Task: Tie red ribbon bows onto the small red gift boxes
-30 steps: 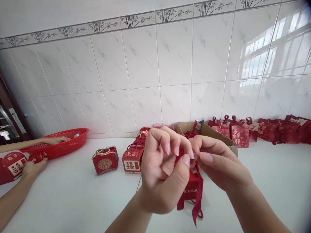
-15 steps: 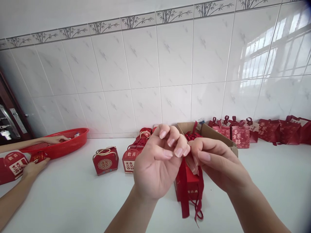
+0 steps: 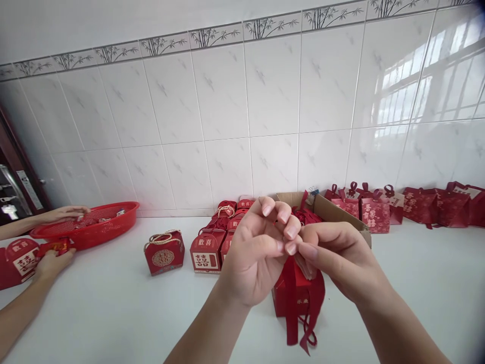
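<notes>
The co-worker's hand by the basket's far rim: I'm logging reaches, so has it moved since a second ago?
Yes: the co-worker's hand has shifted left against the wall tiles.

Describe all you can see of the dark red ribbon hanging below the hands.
The ribbon is dark red, flat and cloth-like. Two loose tails show: the left one hangs nearly straight to a blunt end; the right one bows outward and ends in a slanted point. Both hang in front of a red box and reach lower than its base in the picture. The left hand and right hand hide the upper part, so the grip and any knot can't be made out.
</notes>
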The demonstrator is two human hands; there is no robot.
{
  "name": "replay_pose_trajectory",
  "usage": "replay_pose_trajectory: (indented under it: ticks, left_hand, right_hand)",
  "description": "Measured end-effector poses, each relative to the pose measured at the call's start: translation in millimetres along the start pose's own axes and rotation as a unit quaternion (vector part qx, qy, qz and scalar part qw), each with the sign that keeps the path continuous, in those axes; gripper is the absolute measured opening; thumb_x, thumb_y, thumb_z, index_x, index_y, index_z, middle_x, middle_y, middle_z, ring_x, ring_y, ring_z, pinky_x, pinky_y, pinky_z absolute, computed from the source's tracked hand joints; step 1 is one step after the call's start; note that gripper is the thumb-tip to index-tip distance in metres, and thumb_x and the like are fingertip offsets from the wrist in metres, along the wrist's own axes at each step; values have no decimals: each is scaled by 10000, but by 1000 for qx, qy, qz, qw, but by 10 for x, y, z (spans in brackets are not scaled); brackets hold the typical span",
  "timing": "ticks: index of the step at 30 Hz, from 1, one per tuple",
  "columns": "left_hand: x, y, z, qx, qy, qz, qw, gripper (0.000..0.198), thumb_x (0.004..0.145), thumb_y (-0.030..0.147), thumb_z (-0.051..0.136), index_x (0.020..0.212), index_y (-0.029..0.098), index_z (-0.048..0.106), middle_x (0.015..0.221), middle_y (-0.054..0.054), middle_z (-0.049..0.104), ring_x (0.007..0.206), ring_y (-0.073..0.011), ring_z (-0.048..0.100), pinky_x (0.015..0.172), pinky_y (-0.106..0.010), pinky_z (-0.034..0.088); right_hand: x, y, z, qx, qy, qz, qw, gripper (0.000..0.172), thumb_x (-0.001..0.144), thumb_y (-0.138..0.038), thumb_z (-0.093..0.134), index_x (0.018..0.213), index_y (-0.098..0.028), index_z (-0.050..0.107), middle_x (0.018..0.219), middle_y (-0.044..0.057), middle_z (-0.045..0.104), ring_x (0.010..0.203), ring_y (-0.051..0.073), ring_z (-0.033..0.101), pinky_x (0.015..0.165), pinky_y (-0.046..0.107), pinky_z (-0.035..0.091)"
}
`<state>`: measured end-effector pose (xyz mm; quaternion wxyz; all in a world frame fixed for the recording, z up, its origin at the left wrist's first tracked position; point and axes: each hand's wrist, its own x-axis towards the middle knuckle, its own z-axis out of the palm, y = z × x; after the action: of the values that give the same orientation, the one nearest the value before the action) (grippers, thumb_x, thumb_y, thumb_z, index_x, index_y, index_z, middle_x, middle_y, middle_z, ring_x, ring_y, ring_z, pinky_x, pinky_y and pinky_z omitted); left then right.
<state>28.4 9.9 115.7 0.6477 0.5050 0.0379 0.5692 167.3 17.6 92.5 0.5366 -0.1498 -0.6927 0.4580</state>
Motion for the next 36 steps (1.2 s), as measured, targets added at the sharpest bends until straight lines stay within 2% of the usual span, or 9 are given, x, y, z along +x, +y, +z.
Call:
replay_pose_trajectory:
  ticks: [3, 9, 15, 18, 23, 28, 33, 36]
  left_hand:
    - [3, -33, -16, 28, -26, 21, 999, 376, 571, -33, 533, 816, 215, 395, 862, 10, 455, 661, -65, 460, 516, -192, 378]
    - [4, -45, -34, 67, -46, 62, 995, 472, 606, -47, 547, 946, 254, 417, 978, 2, 491, 675, -60, 476, 522, -183, 399]
    - [-28, -76, -10, 149, -51, 155, 975, 489, 678, -42, 557, 998, 305, 430, 1042, 4, 504, 687, -66, 480, 510, -185, 416]
    - [-47, -94, 2, 172, -48, 180, 967, 509, 697, -27, 563, 1030, 331, 420, 1050, 4, 520, 690, -73, 480, 518, -189, 430]
    - [-45, -111, -9, 151, -40, 163, 974, 520, 689, 6, 561, 1066, 330, 407, 1047, -15, 533, 663, -78, 465, 507, -197, 432]
    - [-36, -125, -6, 133, -34, 153, 979, 532, 668, -3, 556, 1060, 321, 403, 955, 1, 521, 659, -77, 450, 495, -190, 396]
    - [-36, -124, 21, 136, -24, 144, 980, 542, 622, -15, 545, 1029, 308, 391, 996, -10, 518, 637, -75, 431, 486, -202, 381]
    - [-37, -115, 29, 130, -24, 145, 981, 496, 599, -3, 530, 988, 281, 410, 936, -6, 500, 604, -70, 407, 486, -212, 379]
  right_hand:
    - [2, -5, -4, -8, 4, -2, 1000, 366, 840, -343, 616, 545, -165, 492, 488, -26, 404, 487, 88, 361, 450, 233, 288]
    - [12, -27, -10, 21, -36, -31, 999, 288, 821, -267, 632, 597, -164, 486, 600, -5, 498, 510, 79, 393, 467, 223, 352]
    - [20, 0, -6, 37, -63, -6, 997, 257, 836, -285, 620, 649, -168, 487, 587, -28, 419, 513, 74, 344, 462, 219, 305]
    - [17, 22, -11, 25, -65, 6, 998, 281, 843, -320, 607, 646, -171, 474, 574, -31, 385, 523, 82, 328, 463, 227, 283]
    - [13, 28, -7, 16, -63, -4, 998, 306, 854, -338, 592, 626, -169, 479, 578, -19, 409, 526, 84, 325, 459, 228, 276]
    - [5, 10, 17, 7, -48, -12, 999, 339, 860, -342, 580, 593, -173, 458, 562, -21, 387, 523, 87, 314, 455, 232, 263]
    - [1, 4, 20, 0, -49, -15, 999, 329, 860, -330, 567, 591, -177, 456, 554, -21, 377, 513, 87, 310, 449, 237, 266]
    - [1, 9, 15, -1, -58, -18, 998, 293, 858, -316, 560, 617, -172, 478, 552, -22, 392, 504, 84, 316, 444, 231, 272]
